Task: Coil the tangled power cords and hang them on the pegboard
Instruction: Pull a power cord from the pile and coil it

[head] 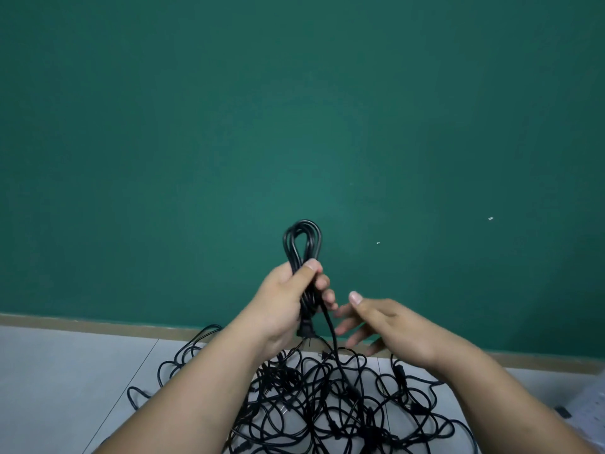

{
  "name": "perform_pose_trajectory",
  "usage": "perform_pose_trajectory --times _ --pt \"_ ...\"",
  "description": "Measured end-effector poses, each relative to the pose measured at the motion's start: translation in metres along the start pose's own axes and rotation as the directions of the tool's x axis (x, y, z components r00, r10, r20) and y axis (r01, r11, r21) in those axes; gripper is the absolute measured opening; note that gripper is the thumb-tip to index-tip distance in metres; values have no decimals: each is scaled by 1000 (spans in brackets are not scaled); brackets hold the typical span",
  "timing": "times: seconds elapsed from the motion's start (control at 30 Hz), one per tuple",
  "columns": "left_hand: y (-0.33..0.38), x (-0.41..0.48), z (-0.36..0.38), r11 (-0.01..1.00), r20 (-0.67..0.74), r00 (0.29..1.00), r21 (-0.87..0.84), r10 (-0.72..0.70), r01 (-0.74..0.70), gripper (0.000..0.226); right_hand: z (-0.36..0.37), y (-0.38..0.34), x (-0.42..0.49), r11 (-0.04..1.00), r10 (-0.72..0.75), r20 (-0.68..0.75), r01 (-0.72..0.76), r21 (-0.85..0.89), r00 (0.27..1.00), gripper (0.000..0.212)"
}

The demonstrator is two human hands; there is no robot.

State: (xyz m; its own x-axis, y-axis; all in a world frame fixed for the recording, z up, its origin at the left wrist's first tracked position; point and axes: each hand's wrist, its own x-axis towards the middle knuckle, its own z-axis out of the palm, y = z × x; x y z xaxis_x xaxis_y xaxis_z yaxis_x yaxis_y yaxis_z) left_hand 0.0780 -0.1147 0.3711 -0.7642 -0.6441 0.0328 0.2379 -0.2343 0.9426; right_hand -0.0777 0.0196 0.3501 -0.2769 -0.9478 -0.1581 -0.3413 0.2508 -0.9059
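One head view is on record. Your left hand (288, 299) grips a coiled bundle of black power cord (302, 239), fingers curled round its middle and the thumb pressed across the front. The bundle stands upright, and its long loops rise above your fist against the wall. A black moulded plug (306, 332) hangs just below the heel of that hand. One loose black strand (332, 335) drops from the bundle down into the heap beneath.

Your right hand (389, 322) is held flat with the fingers spread and straight. It holds nothing and sits just beside the loose strand. It is blurred, so I cannot tell whether a fingertip touches the strand.

A tangled heap of black power cords (327, 404) lies on the floor below and between your forearms, with stray loops spreading out to both sides.

The surface is a pale grey tiled floor (65, 371) with thin dark joint lines. A brown skirting strip (98, 324) runs along its far edge. Above the strip stands a plain dark green matt wall (294, 109) that fills most of the view and bears two small pale specks (490, 218) on the right. A white dotted object (586, 411) is cut off at the lower right edge, and I cannot tell what it is.
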Motion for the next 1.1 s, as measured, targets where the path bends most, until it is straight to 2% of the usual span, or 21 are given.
perform_pose_trajectory --times 0.07,0.13,0.23,0.33,0.4,0.47,0.53,0.57,0.63,0.7,0.77,0.87,0.97,1.03,1.1 --pt "7 2 1 987 -86 995 -153 40 -53 17 4 5 2 995 30 76 -23 -98 997 53" --pt "16 4 -1 956 -166 983 -271 73 -117 16 6 13 5 968 16 173 28 -248 985 40" --pt "22 10 -7 924 -288 949 -313 129 -221 17 11 23 12 941 48 272 47 -334 961 28" --pt "18 18 -18 952 -460 862 -102 211 -288 20 14 18 15 927 11 242 81 -367 970 12" --pt "16 23 -30 958 -531 801 89 276 -272 20 11 4 9 896 -84 181 154 -416 980 11" --pt "16 27 -42 950 -557 770 213 312 -231 19 5 -15 -2 878 -197 105 223 -424 975 11" --pt "14 28 -46 939 -515 797 293 315 -181 18 1 -37 -17 856 -338 8 311 -413 941 14" --pt "12 28 -44 932 -471 828 325 305 -159 17 0 -47 -23 824 -440 -57 377 -424 896 17" --pt "7 26 -35 899 -337 900 421 276 -118 18 1 -59 -30 752 -611 -217 473 -460 761 21" --pt "4 21 -25 837 -170 959 538 227 -103 22 2 -63 -29 743 -660 -388 483 -463 644 19" --pt "4 13 -12 826 -29 991 555 131 -93 26 0 -62 -27 783 -622 -522 455 -424 584 13" --pt "3 3 4 875 65 998 484 -19 -15 43 -5 -57 -26 832 -553 -612 425 -358 566 10" --pt "-4 -2 9 904 99 984 419 -145 91 67 -7 -52 -24 873 -487 -609 371 -317 625 12" --pt "-6 -5 9 883 153 962 449 -228 137 81 -9 -48 -22 888 -459 -618 316 -332 639 14" --pt "-7 -8 13 868 222 938 479 -268 134 76 -10 -46 -20 898 -438 -639 277 -341 633 15"
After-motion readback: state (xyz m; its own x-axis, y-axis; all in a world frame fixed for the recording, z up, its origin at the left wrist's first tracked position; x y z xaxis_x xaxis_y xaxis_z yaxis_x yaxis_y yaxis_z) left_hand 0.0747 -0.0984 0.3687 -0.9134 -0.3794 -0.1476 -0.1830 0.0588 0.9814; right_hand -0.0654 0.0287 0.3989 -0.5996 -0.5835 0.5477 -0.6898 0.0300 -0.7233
